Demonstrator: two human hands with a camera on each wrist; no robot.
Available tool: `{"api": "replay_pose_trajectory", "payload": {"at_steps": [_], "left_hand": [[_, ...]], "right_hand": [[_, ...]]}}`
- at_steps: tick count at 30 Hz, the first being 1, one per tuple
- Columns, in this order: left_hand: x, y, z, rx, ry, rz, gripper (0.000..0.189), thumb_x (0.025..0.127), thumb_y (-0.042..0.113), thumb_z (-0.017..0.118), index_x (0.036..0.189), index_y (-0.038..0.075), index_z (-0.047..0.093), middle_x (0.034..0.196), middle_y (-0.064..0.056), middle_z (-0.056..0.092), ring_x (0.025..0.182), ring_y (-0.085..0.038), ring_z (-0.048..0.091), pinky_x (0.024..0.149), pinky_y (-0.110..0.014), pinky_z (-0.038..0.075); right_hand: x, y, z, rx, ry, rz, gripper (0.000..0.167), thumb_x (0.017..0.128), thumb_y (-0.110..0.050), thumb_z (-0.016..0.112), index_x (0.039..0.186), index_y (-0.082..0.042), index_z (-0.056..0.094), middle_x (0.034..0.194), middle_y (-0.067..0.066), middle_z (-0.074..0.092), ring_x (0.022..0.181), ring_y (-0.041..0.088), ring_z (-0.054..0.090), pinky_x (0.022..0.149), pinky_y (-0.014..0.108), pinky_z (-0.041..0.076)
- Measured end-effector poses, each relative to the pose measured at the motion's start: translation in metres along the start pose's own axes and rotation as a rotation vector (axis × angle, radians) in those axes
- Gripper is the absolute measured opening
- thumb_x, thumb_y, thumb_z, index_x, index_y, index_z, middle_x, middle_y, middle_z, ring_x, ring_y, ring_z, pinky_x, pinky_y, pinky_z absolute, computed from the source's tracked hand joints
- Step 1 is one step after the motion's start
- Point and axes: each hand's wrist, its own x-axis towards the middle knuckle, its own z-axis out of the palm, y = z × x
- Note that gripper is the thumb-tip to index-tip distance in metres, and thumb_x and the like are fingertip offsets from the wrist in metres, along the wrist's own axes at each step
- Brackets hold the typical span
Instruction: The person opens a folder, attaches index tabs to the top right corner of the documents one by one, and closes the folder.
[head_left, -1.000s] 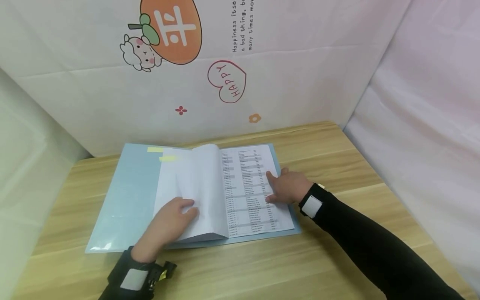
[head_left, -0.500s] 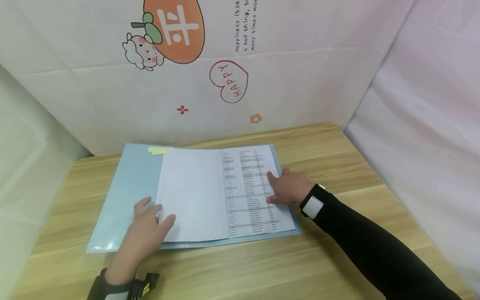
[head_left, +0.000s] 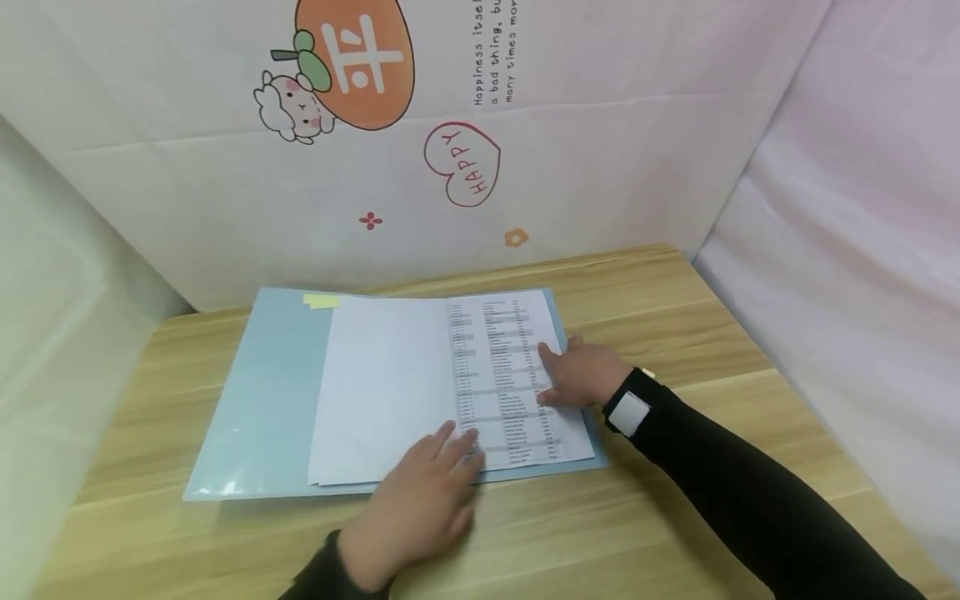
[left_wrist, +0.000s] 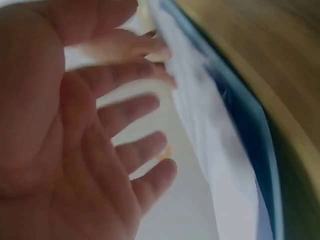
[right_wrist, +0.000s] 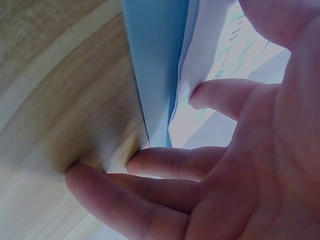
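Observation:
A light blue folder [head_left: 251, 400] lies spread on the table with paper sheets in it. Its left-hand sheet [head_left: 382, 375] is blank; the right-hand sheet [head_left: 506, 367] carries a printed table of rows. My left hand [head_left: 423, 500] is over the lower edge near the fold, slightly blurred. In the left wrist view its fingers [left_wrist: 135, 110] are spread and hold nothing; contact with the paper cannot be told. At the right edge, my right hand [head_left: 585, 373] rests with one finger on the printed sheet and other fingertips [right_wrist: 82, 175] on the table beside the folder.
Yellow sticky tabs [head_left: 322, 301] stick out at the top of the left sheet. A wooden table [head_left: 645, 300] bears the folder. Behind it hangs a white printed cloth [head_left: 600, 167], with more pale cloth [head_left: 862, 208] at the right side.
The lifted, curved page has come down flat on the left. My left hand moved left with it, then came back right to the fold's lower end. My right hand has stayed in place.

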Motion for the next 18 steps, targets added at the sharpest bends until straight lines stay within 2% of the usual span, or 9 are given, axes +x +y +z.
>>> {"api": "replay_pose_trajectory", "payload": {"at_steps": [2, 4, 7, 9, 11, 13, 17, 18], "left_hand": [[0.014, 0.002, 0.004, 0.05, -0.042, -0.002, 0.057, 0.094, 0.041, 0.063, 0.142, 0.011, 0.056, 0.151, -0.011, 0.044, 0.141, -0.035, 0.034, 0.111, -0.051, 0.029], [0.023, 0.002, 0.005, 0.095, -0.062, -0.056, 0.055, 0.094, 0.041, 0.063, 0.139, 0.011, 0.059, 0.146, -0.011, 0.05, 0.137, -0.033, 0.041, 0.11, -0.051, 0.032], [0.027, 0.001, 0.004, 0.134, -0.078, -0.119, 0.042, 0.094, 0.036, 0.064, 0.124, 0.007, 0.069, 0.116, -0.011, 0.064, 0.107, -0.028, 0.056, 0.099, -0.047, 0.042], [0.025, 0.003, 0.003, 0.137, -0.095, -0.134, 0.033, 0.093, 0.032, 0.064, 0.11, 0.005, 0.073, 0.095, -0.008, 0.061, 0.086, -0.024, 0.051, 0.088, -0.042, 0.045], [0.022, 0.006, 0.003, 0.133, -0.112, -0.123, 0.026, 0.093, 0.028, 0.064, 0.096, 0.005, 0.074, 0.083, -0.005, 0.054, 0.074, -0.02, 0.043, 0.078, -0.038, 0.045], [0.019, 0.011, 0.004, 0.13, -0.129, -0.098, 0.024, 0.093, 0.025, 0.063, 0.088, 0.005, 0.073, 0.079, -0.004, 0.053, 0.07, -0.018, 0.042, 0.073, -0.035, 0.044], [0.012, 0.018, 0.008, 0.156, -0.145, -0.025, 0.02, 0.092, 0.018, 0.064, 0.082, 0.003, 0.073, 0.086, -0.005, 0.058, 0.068, -0.016, 0.043, 0.066, -0.031, 0.043], [0.011, 0.019, 0.009, 0.164, -0.143, -0.012, 0.019, 0.091, 0.017, 0.065, 0.082, 0.002, 0.073, 0.09, -0.006, 0.061, 0.069, -0.016, 0.046, 0.067, -0.03, 0.044]], "right_hand": [[0.0, 0.0, -0.001, 0.007, -0.002, 0.004, 0.095, 0.089, -0.063, 0.062, 0.158, -0.007, 0.026, 0.133, 0.042, 0.042, 0.064, 0.025, 0.057, 0.049, 0.033, 0.043], [0.001, 0.0, -0.001, 0.007, -0.009, 0.007, 0.095, 0.089, -0.063, 0.061, 0.158, -0.008, 0.026, 0.136, 0.042, 0.04, 0.064, 0.025, 0.057, 0.049, 0.033, 0.043], [0.002, -0.001, 0.0, 0.011, -0.018, 0.009, 0.095, 0.089, -0.063, 0.061, 0.158, -0.009, 0.025, 0.136, 0.042, 0.039, 0.061, 0.023, 0.057, 0.049, 0.032, 0.042], [0.002, -0.002, 0.001, 0.011, -0.018, 0.008, 0.095, 0.089, -0.064, 0.061, 0.158, -0.009, 0.025, 0.136, 0.041, 0.04, 0.061, 0.023, 0.056, 0.049, 0.032, 0.042], [0.002, -0.003, 0.0, 0.012, -0.013, 0.011, 0.095, 0.089, -0.064, 0.061, 0.158, -0.01, 0.026, 0.135, 0.041, 0.04, 0.061, 0.023, 0.056, 0.048, 0.032, 0.042], [0.001, -0.003, -0.001, 0.023, -0.015, 0.018, 0.095, 0.089, -0.064, 0.062, 0.158, -0.01, 0.025, 0.137, 0.041, 0.038, 0.062, 0.024, 0.057, 0.049, 0.032, 0.042], [-0.001, -0.004, -0.005, 0.067, -0.011, 0.045, 0.097, 0.088, -0.063, 0.064, 0.158, -0.008, 0.025, 0.143, 0.045, 0.03, 0.07, 0.028, 0.06, 0.051, 0.035, 0.045], [-0.003, -0.006, -0.007, 0.068, 0.008, 0.063, 0.099, 0.086, -0.063, 0.066, 0.158, -0.007, 0.026, 0.145, 0.045, 0.027, 0.079, 0.034, 0.062, 0.054, 0.038, 0.047]]}}
